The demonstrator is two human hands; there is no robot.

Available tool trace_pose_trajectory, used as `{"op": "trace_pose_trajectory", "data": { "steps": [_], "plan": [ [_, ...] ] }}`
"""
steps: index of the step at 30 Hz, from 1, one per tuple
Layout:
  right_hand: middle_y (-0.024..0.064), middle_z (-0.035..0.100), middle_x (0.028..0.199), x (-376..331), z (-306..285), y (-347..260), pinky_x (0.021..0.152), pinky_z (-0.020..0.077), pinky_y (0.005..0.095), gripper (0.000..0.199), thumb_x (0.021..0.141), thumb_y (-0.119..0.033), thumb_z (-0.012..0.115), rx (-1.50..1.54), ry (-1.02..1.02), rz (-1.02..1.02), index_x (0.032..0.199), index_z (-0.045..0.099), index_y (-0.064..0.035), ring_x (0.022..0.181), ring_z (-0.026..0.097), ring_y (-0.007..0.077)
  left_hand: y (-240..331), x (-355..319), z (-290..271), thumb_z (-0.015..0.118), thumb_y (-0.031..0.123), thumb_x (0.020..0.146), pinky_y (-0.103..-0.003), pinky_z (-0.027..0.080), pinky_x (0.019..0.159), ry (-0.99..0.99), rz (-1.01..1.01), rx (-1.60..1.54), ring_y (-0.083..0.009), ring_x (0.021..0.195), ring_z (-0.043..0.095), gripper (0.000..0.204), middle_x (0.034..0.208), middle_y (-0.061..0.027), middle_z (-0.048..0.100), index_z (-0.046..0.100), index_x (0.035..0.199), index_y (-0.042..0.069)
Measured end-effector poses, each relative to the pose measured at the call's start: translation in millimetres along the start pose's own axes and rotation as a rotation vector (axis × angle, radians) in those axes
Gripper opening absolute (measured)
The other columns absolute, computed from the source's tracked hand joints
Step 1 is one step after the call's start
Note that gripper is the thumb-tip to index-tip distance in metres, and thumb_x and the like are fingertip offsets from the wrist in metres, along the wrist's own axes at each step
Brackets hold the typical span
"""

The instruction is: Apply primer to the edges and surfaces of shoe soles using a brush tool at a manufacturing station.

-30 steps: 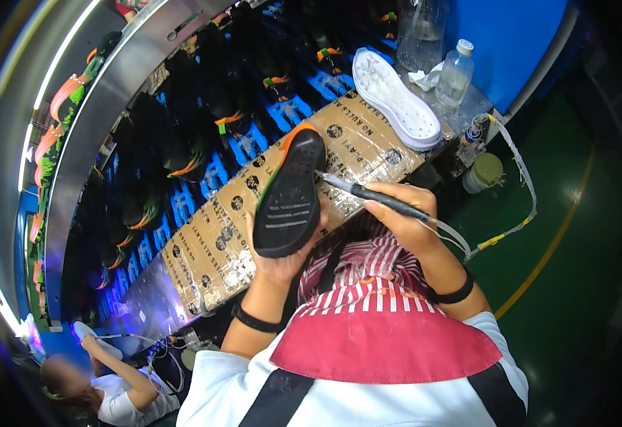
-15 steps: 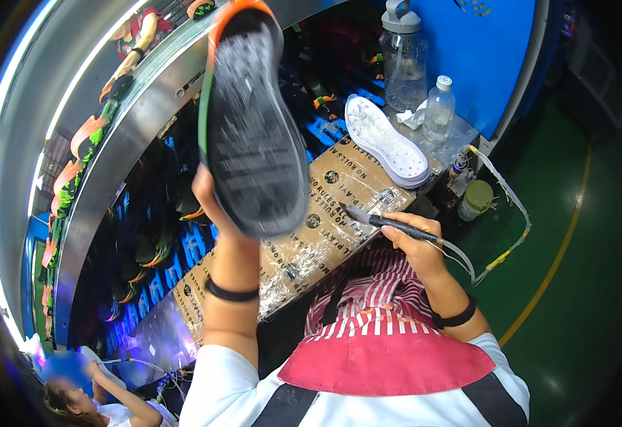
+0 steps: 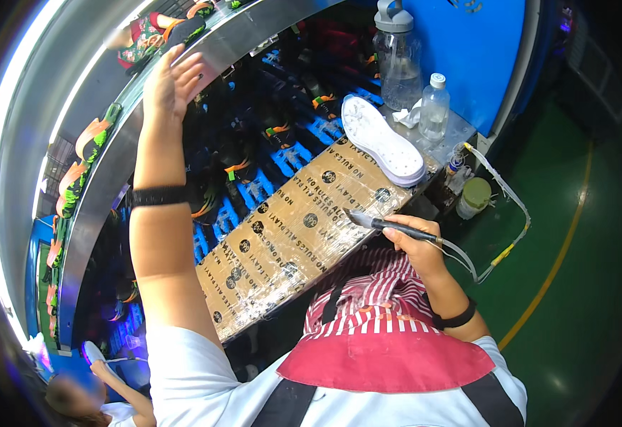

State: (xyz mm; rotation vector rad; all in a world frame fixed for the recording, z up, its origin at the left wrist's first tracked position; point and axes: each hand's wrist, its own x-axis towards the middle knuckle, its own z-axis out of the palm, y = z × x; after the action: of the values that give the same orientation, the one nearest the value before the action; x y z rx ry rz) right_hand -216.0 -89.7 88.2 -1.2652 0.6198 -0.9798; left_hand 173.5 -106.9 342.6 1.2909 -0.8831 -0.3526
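Note:
My left hand point(image 3: 172, 82) is stretched far out to the upper left, over the metal edge of the curved conveyor point(image 3: 122, 117). Its fingers are apart and hold nothing. A dark shoe piece with green and orange point(image 3: 186, 30) lies just beyond the fingertips. In my right hand point(image 3: 419, 245) is a black-handled brush point(image 3: 396, 227), with a thin clear tube running from its back end. The bristles point left over the cardboard-covered bench point(image 3: 282, 235). Beyond the brush lies a white shoe sole point(image 3: 383, 139) with its hollow side up.
A large lidded water jug point(image 3: 398, 60) and a small clear bottle point(image 3: 434, 110) stand behind the sole, beside crumpled tissue point(image 3: 407, 115). A greenish-lidded jar point(image 3: 476, 198) hangs near the bench's right end. Shoes on blue racks point(image 3: 286, 158) run behind. Other people sit upper left and lower left.
My left hand has let go of the dark sole with the orange and green edge and moved up and left to the conveyor. The right hand with the brush has barely moved.

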Motion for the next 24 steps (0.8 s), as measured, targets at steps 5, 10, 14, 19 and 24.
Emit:
{"op": "trace_pose_trajectory", "data": {
  "steps": [5,10,14,19,24],
  "plan": [
    [0.0044,0.066,0.072,-1,0,2,0.05,0.0432,0.018,0.021,0.078,-0.006,0.069,-0.014,-0.032,0.009,0.096,0.067,0.0044,0.055,0.054,0.005,32,5,-57,0.066,0.037,0.076,-0.038,0.047,0.083,0.667,1.019,0.993,-0.0321,0.088,0.062,0.054,0.097,-0.0219,0.064,0.058,0.118,0.004],
    [0.0041,0.066,0.072,-2,5,-1,0.05,0.0434,0.0182,0.02,0.078,-0.006,0.069,-0.002,-0.07,0.038,0.096,0.067,0.004,0.055,0.054,0.0049,64,16,-199,0.056,0.042,0.079,-0.038,0.043,0.092,0.58,0.346,1.587,-0.0347,0.104,0.058,0.051,0.11,-0.0194,0.061,0.056,0.124,0.016],
    [0.004,0.065,0.071,-2,8,2,0.05,0.0436,0.0182,0.02,0.078,-0.006,0.068,-0.034,-0.055,0.038,0.096,0.067,0.0038,0.055,0.054,0.005,58,13,-234,0.056,0.029,0.081,-0.037,0.045,0.089,0.273,0.366,1.666,-0.0303,0.103,0.059,0.048,0.112,-0.0166,0.061,0.053,0.127,0.018],
    [0.0031,0.066,0.071,-3,10,5,0.05,0.0435,0.0179,0.021,0.078,-0.008,0.068,-0.038,-0.09,0.069,0.097,0.068,0.0025,0.055,0.054,0.0044,67,20,-264,0.058,0.017,0.08,-0.04,0.045,0.086,0.35,0.387,1.544,-0.0371,0.101,0.059,0.049,0.105,-0.0247,0.061,0.052,0.129,0.019],
    [0.0026,0.066,0.072,-8,11,4,0.05,0.044,0.0182,0.021,0.078,-0.008,0.068,-0.025,-0.11,0.062,0.097,0.068,0.0019,0.055,0.054,0.0045,63,20,-305,0.066,0.026,0.082,-0.031,0.046,0.085,0.321,0.348,1.23,-0.0198,0.094,0.061,0.041,0.103,-0.0154,0.065,0.059,0.121,0.014]
  ]
}}
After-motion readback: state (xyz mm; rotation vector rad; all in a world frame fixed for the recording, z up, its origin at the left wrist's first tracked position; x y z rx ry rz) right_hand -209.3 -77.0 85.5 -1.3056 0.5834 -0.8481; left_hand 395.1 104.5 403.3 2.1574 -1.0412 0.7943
